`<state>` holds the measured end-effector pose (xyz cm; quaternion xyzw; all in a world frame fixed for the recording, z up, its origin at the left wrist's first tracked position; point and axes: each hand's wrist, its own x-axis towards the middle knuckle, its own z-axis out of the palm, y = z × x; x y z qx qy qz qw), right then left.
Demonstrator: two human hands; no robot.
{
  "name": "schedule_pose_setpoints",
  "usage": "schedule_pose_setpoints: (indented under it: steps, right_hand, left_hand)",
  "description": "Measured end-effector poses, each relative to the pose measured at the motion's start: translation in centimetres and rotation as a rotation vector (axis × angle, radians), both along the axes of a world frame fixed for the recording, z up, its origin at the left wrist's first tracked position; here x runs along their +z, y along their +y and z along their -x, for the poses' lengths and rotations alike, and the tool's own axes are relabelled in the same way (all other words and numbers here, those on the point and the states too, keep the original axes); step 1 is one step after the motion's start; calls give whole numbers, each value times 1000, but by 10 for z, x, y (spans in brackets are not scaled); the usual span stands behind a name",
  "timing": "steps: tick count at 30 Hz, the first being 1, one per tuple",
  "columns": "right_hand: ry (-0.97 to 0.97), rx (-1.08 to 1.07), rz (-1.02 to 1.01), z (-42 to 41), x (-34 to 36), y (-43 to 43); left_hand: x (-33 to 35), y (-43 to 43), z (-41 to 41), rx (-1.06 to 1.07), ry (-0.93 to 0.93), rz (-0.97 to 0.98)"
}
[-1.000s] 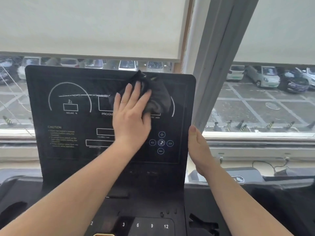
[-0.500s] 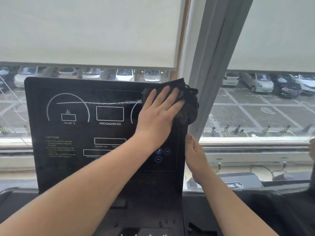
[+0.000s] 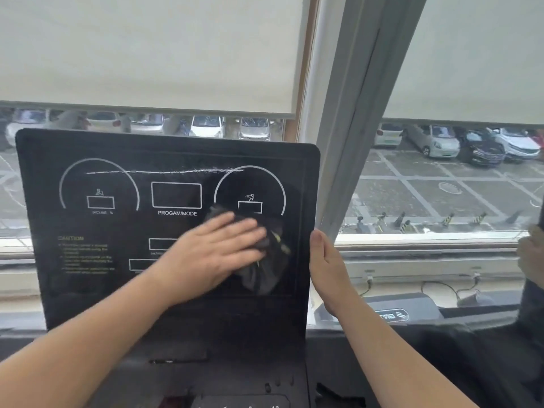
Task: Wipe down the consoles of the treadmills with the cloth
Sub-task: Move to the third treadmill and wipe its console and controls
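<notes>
Console [image 3: 88, 295] panel upright, facing viewer, long axis 9-to-3. Dark cloth [image 3: 265, 275] bunched at its 4 o'clock, near the edge. Left hand [image 3: 217, 254] flat, fingers straight, pressing cloth. Right hand [image 3: 326, 269] clasps the 3 o'clock edge. Bare panel toward 9.

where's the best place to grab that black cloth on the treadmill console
Take the crumpled lump of the cloth that bulges out below and right of the left hand's fingertips, pinching it from the front. The rest is pressed flat against the upright console under the palm, so only those loose folds stand proud enough to grip.
</notes>
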<state>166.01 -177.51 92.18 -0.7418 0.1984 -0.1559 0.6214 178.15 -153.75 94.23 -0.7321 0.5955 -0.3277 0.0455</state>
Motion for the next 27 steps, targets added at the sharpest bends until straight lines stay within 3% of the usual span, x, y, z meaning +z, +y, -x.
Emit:
schedule_pose_setpoints:
  steps: [5, 7, 9, 11, 15, 17, 22, 24, 27]
  right_hand:
    - [35, -2, 2, 1, 3, 4]
    - [42, -11, -1, 0, 1, 4]
    - [41, -19, 1, 0, 1, 4]
    - [48, -25, 13, -1, 1, 4]
    - [71, -47, 26, 0, 3, 8]
    - [82, -65, 16, 0, 6, 10]
    - [107, -147, -3, -3, 5, 20]
    - [114, -198, -4, -4, 7, 26]
    - [139, -277, -22, -8, 8, 35]
  left_hand:
    - [13, 9, -4, 372, 163, 546]
    - [-10, -2, 17, 474, 269, 665]
    - [-39, -5, 38, 465, 294, 585]
    - [-57, 8, 45, 355, 207, 354]
    - [-31, 52, 16, 134, 37, 24]
    - [-8, 66, -8, 197, 23, 106]
    - [-2, 62, -19, 471, 197, 635]
    - [-22, 55, -7, 458, 225, 654]
    - [-48, 74, -1, 280, 162, 431]
